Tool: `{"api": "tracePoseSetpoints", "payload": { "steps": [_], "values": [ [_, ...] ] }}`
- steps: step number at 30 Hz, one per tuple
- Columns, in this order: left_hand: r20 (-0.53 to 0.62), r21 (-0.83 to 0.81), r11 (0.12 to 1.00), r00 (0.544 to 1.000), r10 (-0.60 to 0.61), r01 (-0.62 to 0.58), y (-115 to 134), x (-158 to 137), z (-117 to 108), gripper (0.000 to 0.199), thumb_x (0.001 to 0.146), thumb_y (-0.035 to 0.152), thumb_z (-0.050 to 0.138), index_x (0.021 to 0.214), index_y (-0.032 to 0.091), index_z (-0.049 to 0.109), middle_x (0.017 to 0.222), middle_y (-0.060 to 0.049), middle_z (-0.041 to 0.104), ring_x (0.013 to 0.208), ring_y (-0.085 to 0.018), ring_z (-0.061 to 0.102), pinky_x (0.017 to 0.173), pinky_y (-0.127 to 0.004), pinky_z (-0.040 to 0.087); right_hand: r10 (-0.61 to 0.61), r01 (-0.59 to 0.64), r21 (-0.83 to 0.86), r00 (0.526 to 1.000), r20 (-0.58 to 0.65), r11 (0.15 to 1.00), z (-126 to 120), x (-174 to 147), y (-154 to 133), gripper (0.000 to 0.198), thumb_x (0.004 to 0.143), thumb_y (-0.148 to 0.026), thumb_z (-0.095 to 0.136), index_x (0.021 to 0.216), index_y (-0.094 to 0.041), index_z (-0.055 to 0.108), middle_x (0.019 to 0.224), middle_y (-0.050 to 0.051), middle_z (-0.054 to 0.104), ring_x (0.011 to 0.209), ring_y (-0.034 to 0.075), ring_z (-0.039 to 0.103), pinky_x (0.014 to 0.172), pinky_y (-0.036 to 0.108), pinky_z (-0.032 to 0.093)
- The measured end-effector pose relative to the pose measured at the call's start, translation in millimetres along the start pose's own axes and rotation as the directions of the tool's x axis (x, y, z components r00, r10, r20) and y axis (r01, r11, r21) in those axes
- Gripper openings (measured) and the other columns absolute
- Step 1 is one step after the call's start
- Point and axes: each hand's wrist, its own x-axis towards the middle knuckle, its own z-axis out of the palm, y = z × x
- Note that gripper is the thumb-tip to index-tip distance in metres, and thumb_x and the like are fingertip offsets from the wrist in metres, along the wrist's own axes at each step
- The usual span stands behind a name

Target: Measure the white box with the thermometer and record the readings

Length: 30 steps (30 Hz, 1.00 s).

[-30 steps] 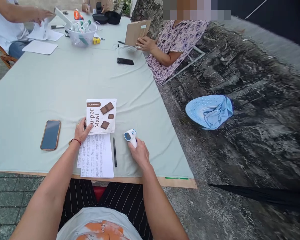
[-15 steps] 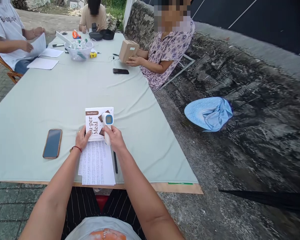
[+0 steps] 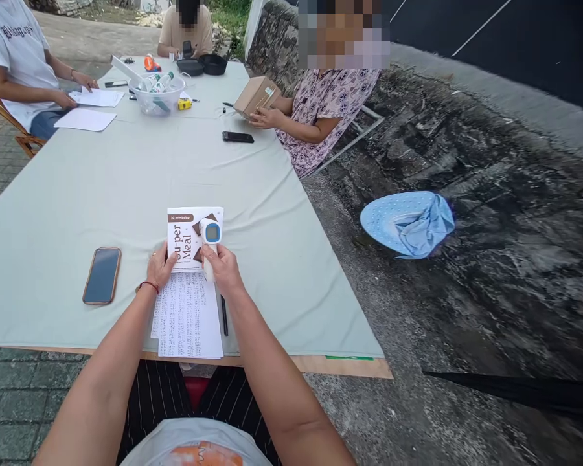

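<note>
My left hand [image 3: 161, 265] grips the left edge of a white and brown "Su-per Meal" box [image 3: 184, 241], thumb on its front. In my right hand [image 3: 223, 266] is a white infrared thermometer [image 3: 210, 232] with a blue-rimmed screen, fingers wrapped round its handle; it overlaps the box's right side. Below the box lie printed sheets [image 3: 188, 317] covered in small text. A black pen [image 3: 224, 315] rests along their right edge, partly under my right hand. To the left of my hands a smartphone [image 3: 102, 276] in a brown case lies on the cloth.
The table has a pale green cloth [image 3: 126, 175]. Farther off stand a clear plastic basin [image 3: 158, 102] with bottles, a yellow tape measure [image 3: 184, 103], papers [image 3: 85, 120] and a black phone [image 3: 238, 137]. One person holds a cardboard box [image 3: 256, 97]; two others sit around. A blue hat [image 3: 407, 224] lies right.
My hands, the box and the thermometer hold nearly the same pose. The person at the right has tilted the cardboard box; the person at the left has lowered a sheet to the table.
</note>
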Motion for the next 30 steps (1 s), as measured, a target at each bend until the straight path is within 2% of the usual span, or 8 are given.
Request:
{"api": "tracePoseSetpoints", "payload": {
  "steps": [7,12,16,20,27,30],
  "values": [
    [-0.012,-0.001,1.0,0.999,0.031,-0.031,-5.8,1.4,2.0,0.066,0.093,0.066,0.028,0.132,0.019,0.053,0.112,-0.013,0.068,0.104,-0.031,0.061,0.09,-0.047,0.047,0.077,-0.084,0.161,0.996,0.05,0.983,1.3,-9.8,-10.3,0.05,0.06,-0.063,0.079,0.077,-0.021,0.058,0.062,-0.004,0.054,0.053,0.011,0.046,0.048,0.026,0.039],
    [-0.017,-0.012,0.998,0.998,0.061,-0.061,-4.6,2.5,-1.3,0.07,0.093,0.068,0.025,0.133,0.018,0.053,0.116,-0.014,0.067,0.108,-0.032,0.06,0.093,-0.048,0.046,0.057,-0.055,0.054,0.998,-0.036,0.997,-13.0,-42.9,-15.2,0.048,0.063,-0.06,0.078,0.081,-0.019,0.061,0.067,-0.001,0.06,0.058,0.013,0.052,0.053,0.027,0.044],
    [-0.018,0.01,0.998,0.998,0.058,-0.058,-5.4,4.8,-4.4,0.069,0.093,0.069,0.024,0.13,0.019,0.055,0.112,-0.014,0.068,0.104,-0.031,0.061,0.091,-0.048,0.047,-0.005,-0.002,-0.063,0.993,-0.114,0.998,-29.3,-77.8,-20.1,0.045,0.066,-0.054,0.077,0.091,-0.019,0.064,0.081,0.003,0.068,0.071,0.018,0.06,0.061,0.029,0.049],
    [-0.035,0.019,0.998,0.998,0.059,-0.059,-9.1,8.7,-6.6,0.071,0.092,0.071,0.025,0.128,0.019,0.055,0.111,-0.014,0.067,0.107,-0.032,0.061,0.093,-0.049,0.047,-0.062,0.044,-0.11,0.985,-0.162,0.993,-43.0,-102.3,-27.4,0.036,0.067,-0.047,0.076,0.088,-0.02,0.064,0.081,0.003,0.069,0.074,0.019,0.061,0.064,0.03,0.05],
    [-0.041,-0.006,0.999,0.998,0.05,-0.051,-10.0,15.1,-10.6,0.07,0.09,0.072,0.03,0.124,0.018,0.058,0.115,-0.015,0.067,0.109,-0.033,0.06,0.093,-0.049,0.047,-0.109,0.085,-0.137,0.977,-0.182,0.987,-49.7,-117.2,-33.3,0.035,0.068,-0.046,0.077,0.09,-0.021,0.066,0.079,0.002,0.068,0.072,0.018,0.06,0.064,0.03,0.049],
    [-0.045,-0.006,0.999,0.998,0.042,-0.043,-8.3,16.2,-11.6,0.066,0.086,0.073,0.041,0.121,0.019,0.059,0.111,-0.013,0.068,0.105,-0.032,0.06,0.091,-0.049,0.047,-0.139,0.107,-0.172,0.972,-0.19,0.979,-53.5,-111.3,-23.8,0.037,0.07,-0.047,0.076,0.094,-0.021,0.067,0.083,0.002,0.069,0.076,0.019,0.061,0.068,0.031,0.05]
  ]
}}
